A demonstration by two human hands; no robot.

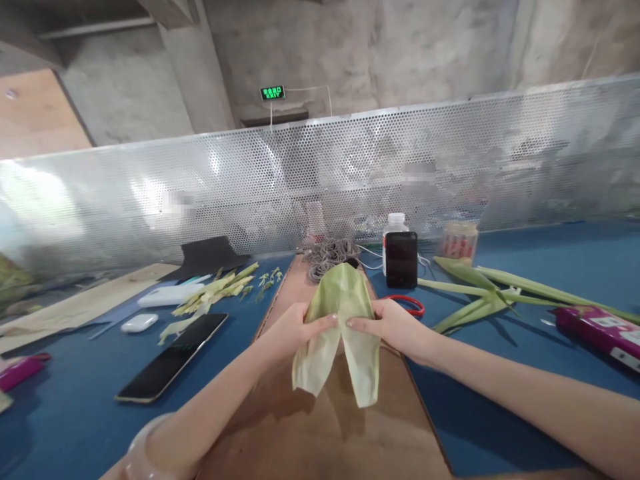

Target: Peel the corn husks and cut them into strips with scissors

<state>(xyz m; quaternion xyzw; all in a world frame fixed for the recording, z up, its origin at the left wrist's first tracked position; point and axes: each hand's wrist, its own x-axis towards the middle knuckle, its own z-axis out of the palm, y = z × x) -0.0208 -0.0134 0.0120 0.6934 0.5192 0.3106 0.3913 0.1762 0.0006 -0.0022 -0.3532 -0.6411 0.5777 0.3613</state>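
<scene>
Over the flat brown board (320, 440), the left hand (293, 327) and right hand (395, 327) pinch a pale green, split husk (343, 293) between them, its long way toward the board's near edge.

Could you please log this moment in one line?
left hand: pinching husk | right hand: pinching husk | husk: split, over brown board

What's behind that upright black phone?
A white bottle; its top and left edge show. White cord shows on both sides. Whatever else the phone covers can't be seen.
</scene>
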